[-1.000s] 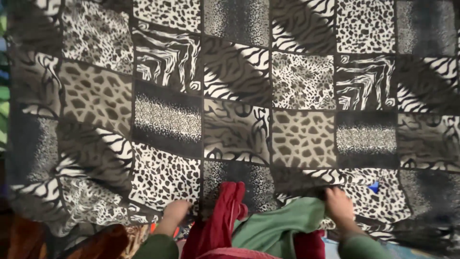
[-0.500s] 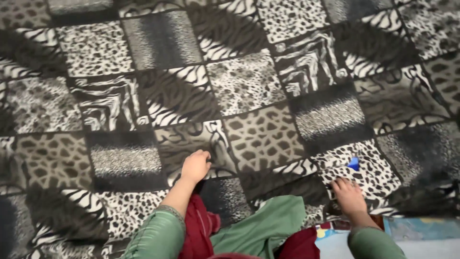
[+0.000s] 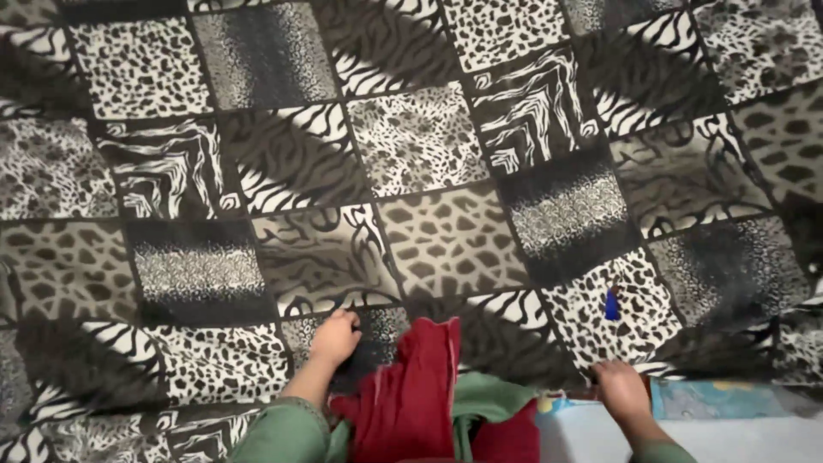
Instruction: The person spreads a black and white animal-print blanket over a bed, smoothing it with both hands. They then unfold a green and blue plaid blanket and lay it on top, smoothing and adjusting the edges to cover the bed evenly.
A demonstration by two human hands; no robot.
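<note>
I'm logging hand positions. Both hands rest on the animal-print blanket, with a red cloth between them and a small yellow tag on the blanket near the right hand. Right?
Nearly. The head view shows the small tag is blue, not yellow. The rest holds: left hand and right hand rest on the animal-print blanket, with the red cloth between them.

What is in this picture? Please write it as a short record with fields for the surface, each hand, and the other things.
surface: blanket with black-and-white animal-print squares, spread flat
left hand: left hand closed, knuckles resting on the blanket
right hand: right hand at the blanket's near edge, grip unclear
clothing: red cloth and green cloth hanging between the arms
small item: blue object on the blanket
</note>
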